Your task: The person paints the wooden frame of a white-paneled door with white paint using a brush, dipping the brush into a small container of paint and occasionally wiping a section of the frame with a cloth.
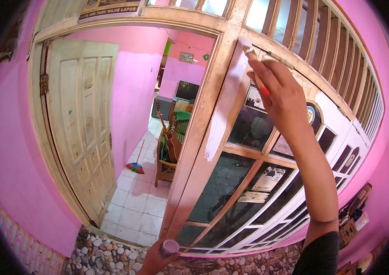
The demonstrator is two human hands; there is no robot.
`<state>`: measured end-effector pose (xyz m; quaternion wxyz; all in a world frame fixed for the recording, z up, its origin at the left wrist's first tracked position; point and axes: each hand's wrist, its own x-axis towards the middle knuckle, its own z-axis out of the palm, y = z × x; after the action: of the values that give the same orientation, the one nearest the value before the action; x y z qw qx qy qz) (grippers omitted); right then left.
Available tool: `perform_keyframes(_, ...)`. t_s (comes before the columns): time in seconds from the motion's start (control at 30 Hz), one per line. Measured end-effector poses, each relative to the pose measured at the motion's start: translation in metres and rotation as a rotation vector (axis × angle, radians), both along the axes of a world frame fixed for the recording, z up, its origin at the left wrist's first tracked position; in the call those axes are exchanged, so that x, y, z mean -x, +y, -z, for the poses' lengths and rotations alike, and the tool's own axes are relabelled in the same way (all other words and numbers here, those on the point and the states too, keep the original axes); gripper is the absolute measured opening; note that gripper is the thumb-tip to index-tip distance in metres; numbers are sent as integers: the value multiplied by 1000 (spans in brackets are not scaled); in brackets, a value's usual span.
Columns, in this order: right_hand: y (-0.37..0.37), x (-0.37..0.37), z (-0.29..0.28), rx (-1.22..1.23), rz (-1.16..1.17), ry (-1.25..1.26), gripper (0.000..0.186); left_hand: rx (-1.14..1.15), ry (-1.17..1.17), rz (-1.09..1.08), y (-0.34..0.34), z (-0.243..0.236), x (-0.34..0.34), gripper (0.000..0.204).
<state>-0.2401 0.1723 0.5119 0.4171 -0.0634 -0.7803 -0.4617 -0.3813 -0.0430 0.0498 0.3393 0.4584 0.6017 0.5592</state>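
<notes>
Brown wooden window frame (197,181): left edge is coated white above, uncoated below; red-tipped paintbrush (251,53) is pinched in right hand (280,89), round pinkish cup (171,246) clasped in left hand (154,261).

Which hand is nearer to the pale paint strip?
The right hand, near its top with the brush; the left hand, holding the cup, is well below the paint strip.

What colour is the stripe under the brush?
The stripe looks pinkish white, best seen in the head view.

One short black sleeve (321,254) (plain where visible) shows on the right arm (316,176)
</notes>
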Motion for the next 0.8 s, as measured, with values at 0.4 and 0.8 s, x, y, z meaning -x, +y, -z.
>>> perform_keyframes(0.4, 7, -2, -4, -57, 20, 2, 41, -108, -185, 58, 0, -3, -1, 75)
perform_keyframes(0.8, 1, -18, 6, -34, 54, 48, 39, -29, -80, 12, 3, 4, 4, 78)
